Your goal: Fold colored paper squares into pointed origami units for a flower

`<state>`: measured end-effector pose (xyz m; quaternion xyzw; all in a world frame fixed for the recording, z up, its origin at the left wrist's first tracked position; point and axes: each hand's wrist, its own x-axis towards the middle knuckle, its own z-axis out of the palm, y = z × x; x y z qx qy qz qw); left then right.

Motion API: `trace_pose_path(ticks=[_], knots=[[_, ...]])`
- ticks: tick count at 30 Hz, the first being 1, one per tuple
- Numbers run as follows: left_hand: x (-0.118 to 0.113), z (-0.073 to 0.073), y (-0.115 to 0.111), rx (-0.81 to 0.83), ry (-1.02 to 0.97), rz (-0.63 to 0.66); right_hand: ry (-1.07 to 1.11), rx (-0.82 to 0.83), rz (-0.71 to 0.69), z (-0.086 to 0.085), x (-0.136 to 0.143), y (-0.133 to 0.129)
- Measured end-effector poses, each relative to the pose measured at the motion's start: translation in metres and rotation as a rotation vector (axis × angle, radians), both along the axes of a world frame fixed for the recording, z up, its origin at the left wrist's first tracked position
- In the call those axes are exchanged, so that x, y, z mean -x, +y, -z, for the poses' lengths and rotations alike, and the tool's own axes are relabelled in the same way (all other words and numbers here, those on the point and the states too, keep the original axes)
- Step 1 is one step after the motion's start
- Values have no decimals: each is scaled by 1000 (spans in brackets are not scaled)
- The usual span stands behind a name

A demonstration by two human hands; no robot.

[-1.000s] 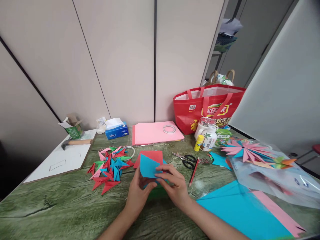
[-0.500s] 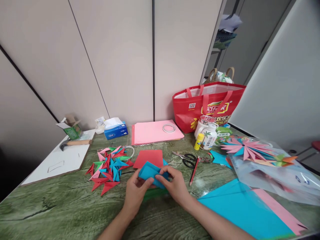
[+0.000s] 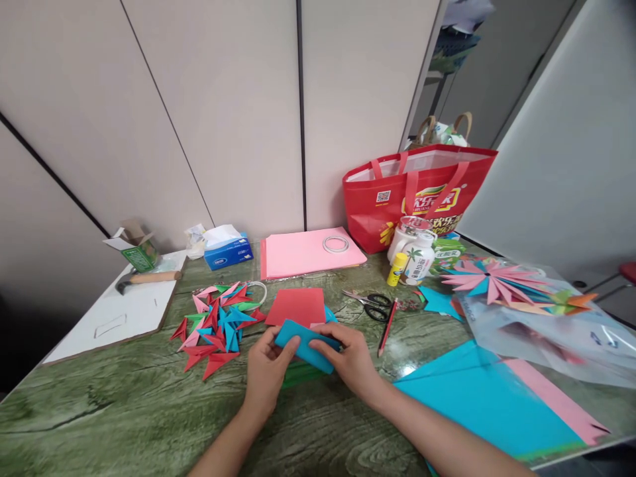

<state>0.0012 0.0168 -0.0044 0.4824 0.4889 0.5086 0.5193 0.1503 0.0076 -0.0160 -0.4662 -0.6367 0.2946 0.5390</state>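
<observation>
A folded piece of blue paper [image 3: 309,346] is held level between my two hands above the table. My left hand [image 3: 269,361] pinches its left end, thumb on top and fingers beneath. At the right end, my right hand [image 3: 348,354] grips it the same way. Behind the blue piece lies red paper [image 3: 297,306], with a bit of blue and pink paper showing at its right edge. Green paper [image 3: 301,374] shows partly beneath my hands. To the left sits a pile of folded red, blue, pink and green paper points [image 3: 221,324].
Scissors [image 3: 370,306], a red pencil [image 3: 388,328] and a glue stick [image 3: 396,270] lie or stand to the right. Large blue sheets [image 3: 491,404] cover the right front. Pink paper [image 3: 303,255], a tissue box [image 3: 228,253], a red bag [image 3: 368,218] and a hammer [image 3: 149,278] sit farther back.
The blue paper, partly lifted and layered before, now lies flatter as a narrow strip between both thumbs. The camera view has tilted slightly downward.
</observation>
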Motion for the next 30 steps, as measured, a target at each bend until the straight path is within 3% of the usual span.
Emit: trace_pose_path(ticks=[8,19,30], knots=[[1,-3,-1,22,-18,4,14,60,20,0,1,-1],[2,-1,-2,-2,-5,3,9,16,47,0,1,-1],[2,0,-3,-17,58,53,-129,25,-8,1,4,-1]])
